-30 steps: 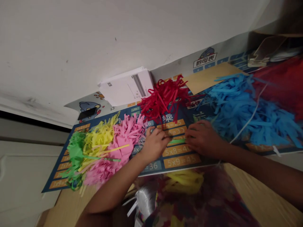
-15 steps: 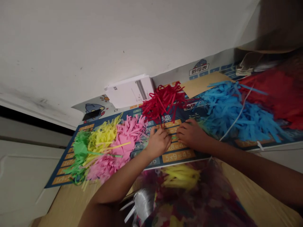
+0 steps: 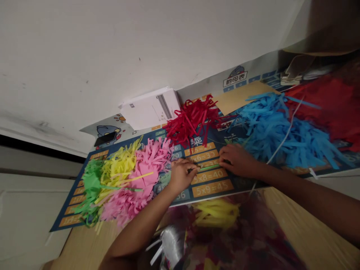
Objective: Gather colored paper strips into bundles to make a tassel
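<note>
My left hand (image 3: pixel 180 174) and my right hand (image 3: pixel 237 160) each pinch one end of a thin green paper strip (image 3: pixel 209 167), stretched flat between them over a blue multiplication-table mat (image 3: pixel 213 185). Both hands have their fingers curled shut on the strip's ends. Left of my left hand lie heaps of pink paper strips (image 3: pixel 143 176), yellow paper strips (image 3: pixel 120 165) and green paper strips (image 3: pixel 91 183). Behind the hands sits a red pile of strips (image 3: pixel 191 120). A large blue pile of strips (image 3: pixel 284 127) spreads beside my right hand.
A white box (image 3: pixel 149 108) leans against the white wall at the back. A dark phone (image 3: pixel 104 138) lies on the mat's far left corner. A clear bag of mixed strips (image 3: pixel 219 228) sits at the near wooden table edge. More red paper (image 3: pixel 334 101) and cardboard lie far right.
My hands have drawn apart, stretching the green strip between them; half a second ago they were close together. The view shifted slightly.
</note>
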A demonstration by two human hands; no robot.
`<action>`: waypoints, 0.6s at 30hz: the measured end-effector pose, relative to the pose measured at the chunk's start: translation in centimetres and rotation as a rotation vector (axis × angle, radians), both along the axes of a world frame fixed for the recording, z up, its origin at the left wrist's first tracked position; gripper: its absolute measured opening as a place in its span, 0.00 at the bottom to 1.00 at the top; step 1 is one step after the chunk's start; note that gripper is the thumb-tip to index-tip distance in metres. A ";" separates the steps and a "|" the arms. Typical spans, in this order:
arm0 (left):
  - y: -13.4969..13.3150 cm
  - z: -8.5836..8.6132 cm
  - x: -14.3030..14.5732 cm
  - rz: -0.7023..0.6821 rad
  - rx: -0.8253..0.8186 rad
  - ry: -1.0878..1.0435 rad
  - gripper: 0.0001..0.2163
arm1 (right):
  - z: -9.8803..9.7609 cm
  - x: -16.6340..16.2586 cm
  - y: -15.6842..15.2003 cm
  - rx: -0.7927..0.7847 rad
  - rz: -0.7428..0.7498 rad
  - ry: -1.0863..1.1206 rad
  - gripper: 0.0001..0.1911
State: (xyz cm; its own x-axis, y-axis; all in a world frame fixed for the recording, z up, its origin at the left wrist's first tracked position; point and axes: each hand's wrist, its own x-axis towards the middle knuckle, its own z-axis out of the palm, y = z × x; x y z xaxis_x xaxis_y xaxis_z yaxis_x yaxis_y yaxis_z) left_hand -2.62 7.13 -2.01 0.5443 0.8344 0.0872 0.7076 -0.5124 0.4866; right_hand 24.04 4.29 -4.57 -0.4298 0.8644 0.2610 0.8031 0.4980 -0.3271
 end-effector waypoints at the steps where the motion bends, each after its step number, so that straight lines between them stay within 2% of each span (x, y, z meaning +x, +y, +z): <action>1: 0.1 0.2 0.2 0.003 -0.007 0.024 0.07 | 0.3 -0.2 0.2 -0.049 -0.025 -0.010 0.05; 3: 0.1 0.4 0.5 0.005 0.018 0.087 0.06 | 0.9 -0.6 0.5 -0.083 -0.060 -0.060 0.05; 5: 0.0 0.5 0.6 -0.012 0.085 0.130 0.02 | 1.2 -0.9 0.5 -0.036 -0.010 -0.110 0.04; 9: -0.6 0.1 0.4 -0.225 0.379 0.147 0.05 | 1.0 -1.3 -0.1 0.163 0.200 -0.141 0.08; 11: -0.9 -0.1 0.4 -0.339 0.544 0.194 0.06 | 0.7 -1.5 -0.2 0.240 0.239 -0.183 0.08; 13: -1.0 -0.3 0.8 -0.395 0.643 0.252 0.07 | 0.5 -1.9 0.0 0.285 0.248 -0.210 0.08; 16: -1.0 -0.3 1.4 -0.391 0.694 0.276 0.08 | 0.8 -2.8 0.3 0.309 0.211 -0.168 0.10; 18: -1.3 0.1 1.6 -0.353 0.716 0.256 0.08 | 1.6 -3.3 -0.3 0.336 0.162 -0.142 0.10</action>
State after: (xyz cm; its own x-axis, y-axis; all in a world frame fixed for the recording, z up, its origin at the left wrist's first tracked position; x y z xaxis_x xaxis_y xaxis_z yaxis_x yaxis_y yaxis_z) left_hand -1.04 5.86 -1.88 0.8382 0.4016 0.3690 0.4922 -0.8485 -0.1944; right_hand 20.79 4.01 -2.93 -0.6057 0.6592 0.4457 0.7308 0.6824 -0.0161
